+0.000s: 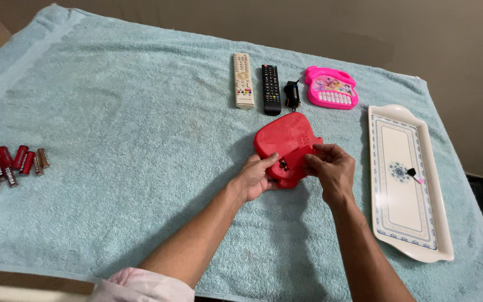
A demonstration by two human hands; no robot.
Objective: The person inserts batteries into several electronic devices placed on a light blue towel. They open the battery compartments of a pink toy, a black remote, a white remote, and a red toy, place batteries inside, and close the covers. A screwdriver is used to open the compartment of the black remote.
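Note:
A red plastic toy (285,138) lies back side up on the light blue towel (124,140). My left hand (255,178) grips its near left edge. My right hand (331,168) pinches its near right part, fingertips at a small open compartment where dark metal contacts show. Both hands touch the toy, and part of its near edge is hidden under my fingers.
Several red and brown batteries (17,164) lie at the towel's left. Beyond the toy lie a white remote (243,80), a black remote (270,88), a small black gadget (292,94) and a pink toy keyboard (331,88). A white tray (406,223) at the right holds a small pink-and-black tool (414,175).

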